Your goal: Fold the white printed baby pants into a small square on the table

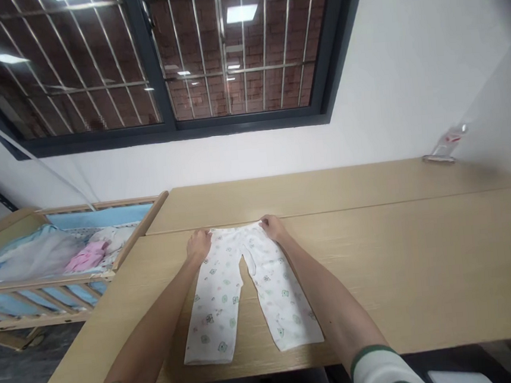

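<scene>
A pair of white baby pants (218, 302) with small green and grey prints lies spread on the wooden table (405, 262). Its waistband points away from me and both legs reach toward the near edge. My left hand (198, 244) has its fingers closed on the left corner of the waistband. At the right corner, my right hand (273, 227) pinches the waistband between thumb and fingers. The fabric between the two hands lies fairly flat, with a small fold by the crotch.
Left of the table stands a wooden crib (44, 287) with blue lining, holding a pink cloth (87, 255) and pale bedding. A clear plastic bottle (448, 143) is at the back right corner. Behind the table is a white wall with a barred window (169, 127).
</scene>
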Available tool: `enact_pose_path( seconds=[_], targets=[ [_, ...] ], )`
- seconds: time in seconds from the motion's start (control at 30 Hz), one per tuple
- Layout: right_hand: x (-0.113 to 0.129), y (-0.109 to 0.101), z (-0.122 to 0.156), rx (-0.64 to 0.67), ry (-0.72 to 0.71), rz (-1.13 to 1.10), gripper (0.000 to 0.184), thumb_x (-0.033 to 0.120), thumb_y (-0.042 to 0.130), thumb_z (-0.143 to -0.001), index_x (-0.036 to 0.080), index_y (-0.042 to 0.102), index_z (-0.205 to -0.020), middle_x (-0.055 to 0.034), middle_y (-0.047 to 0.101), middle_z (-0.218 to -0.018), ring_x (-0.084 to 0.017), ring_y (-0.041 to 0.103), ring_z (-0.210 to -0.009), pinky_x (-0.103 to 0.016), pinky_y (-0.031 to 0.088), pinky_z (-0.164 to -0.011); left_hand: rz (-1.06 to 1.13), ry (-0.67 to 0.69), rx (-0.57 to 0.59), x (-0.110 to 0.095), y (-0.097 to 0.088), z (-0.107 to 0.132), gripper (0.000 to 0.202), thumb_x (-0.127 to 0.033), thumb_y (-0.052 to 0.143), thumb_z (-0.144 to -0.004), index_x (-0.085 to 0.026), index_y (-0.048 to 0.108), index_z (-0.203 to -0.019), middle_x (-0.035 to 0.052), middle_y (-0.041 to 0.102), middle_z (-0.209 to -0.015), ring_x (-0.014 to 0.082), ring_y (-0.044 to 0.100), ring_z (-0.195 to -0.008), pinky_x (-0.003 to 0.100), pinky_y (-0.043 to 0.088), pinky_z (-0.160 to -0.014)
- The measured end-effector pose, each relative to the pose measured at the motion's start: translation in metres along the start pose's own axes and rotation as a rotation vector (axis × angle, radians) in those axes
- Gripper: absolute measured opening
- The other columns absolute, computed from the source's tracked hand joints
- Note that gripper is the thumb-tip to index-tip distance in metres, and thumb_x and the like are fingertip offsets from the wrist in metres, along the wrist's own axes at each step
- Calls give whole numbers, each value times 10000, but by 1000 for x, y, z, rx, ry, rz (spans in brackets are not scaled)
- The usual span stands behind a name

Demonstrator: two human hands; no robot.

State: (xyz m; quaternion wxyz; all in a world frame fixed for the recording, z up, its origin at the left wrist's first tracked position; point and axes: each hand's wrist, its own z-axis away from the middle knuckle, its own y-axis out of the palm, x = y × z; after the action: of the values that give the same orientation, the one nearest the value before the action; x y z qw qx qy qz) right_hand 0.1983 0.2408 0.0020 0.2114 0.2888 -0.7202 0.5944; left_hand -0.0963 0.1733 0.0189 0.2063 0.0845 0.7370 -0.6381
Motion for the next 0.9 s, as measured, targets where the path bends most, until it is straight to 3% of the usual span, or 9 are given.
enact_pose_path(
  seconds=[0.13, 0.27, 0.37, 0.43, 0.53, 0.63, 0.73, 0.9],
  targets=[
    [-5, 0, -4, -6, 55, -91, 90, 203, 697, -846, 164, 730, -919, -59, 747, -882, -164, 651, -817, -253, 473, -803, 33, 12, 4, -7, -14, 10, 224, -300, 486, -992, -196, 644, -1112, 113, 721, -1143, 233, 664, -1087, 306, 469, -880],
    [-9, -5, -5, 11, 90, -189, 105, 238, 709, -824, 146, 741, -863, -46, 734, -779, -160, 650, -732, -237, 488, -721, 57, 69, -59, -30, -36, 35, 315, -258, 465, -982, -143, 552, -1263, 187, 621, -1312, 273, 575, -1236, 371, 428, -999],
    [-10, -11, -5, 39, 92, -263, 149, 280, 704, -821, 141, 752, -794, -49, 735, -745, -176, 663, -727, -244, 494, -696, 85, 206, -27, -61, -47, 79, 274, -284, 455, -987, -182, 582, -1207, 131, 663, -1233, 250, 587, -1204, 353, 423, -1009],
    [-9, -16, -5, 62, 87, -313, 146, 270, 702, -812, 141, 762, -777, -53, 747, -758, -184, 676, -746, -245, 499, -701, 106, 326, 64, -86, -49, 122, 181, -353, 519, -962, -238, 640, -1031, 46, 722, -1047, 209, 659, -1019, 306, 464, -902],
    [-8, -22, -5, 94, 81, -378, 118, 250, 724, -784, 143, 771, -768, -61, 765, -797, -185, 687, -767, -243, 504, -709, 123, 549, 312, -119, -41, 192, 305, -489, 499, -948, -234, 655, -887, 50, 732, -869, 240, 678, -831, 347, 473, -748],
    [-7, -24, -3, 116, 88, -420, 95, 238, 758, -754, 143, 768, -756, -59, 765, -798, -179, 682, -757, -237, 502, -698, 125, 597, 477, -145, -25, 240, 391, -525, 462, -941, -220, 674, -820, 87, 720, -770, 264, 683, -744, 373, 467, -707],
    [-6, -23, -2, 122, 107, -442, 90, 224, 780, -738, 140, 754, -754, -47, 746, -741, -166, 663, -711, -235, 494, -677, 93, 558, 523, -161, -6, 258, 385, -528, 482, -909, -211, 699, -880, 146, 734, -828, 315, 695, -801, 424, 481, -743],
    [-6, -23, -2, 111, 145, -474, 106, 177, 806, -706, 135, 723, -757, -31, 718, -700, -148, 639, -669, -234, 490, -669, 26, 556, 564, -170, 12, 262, 480, -533, 420, -921, -154, 701, -1012, 227, 728, -939, 381, 696, -875, 490, 495, -748]
  ],
)
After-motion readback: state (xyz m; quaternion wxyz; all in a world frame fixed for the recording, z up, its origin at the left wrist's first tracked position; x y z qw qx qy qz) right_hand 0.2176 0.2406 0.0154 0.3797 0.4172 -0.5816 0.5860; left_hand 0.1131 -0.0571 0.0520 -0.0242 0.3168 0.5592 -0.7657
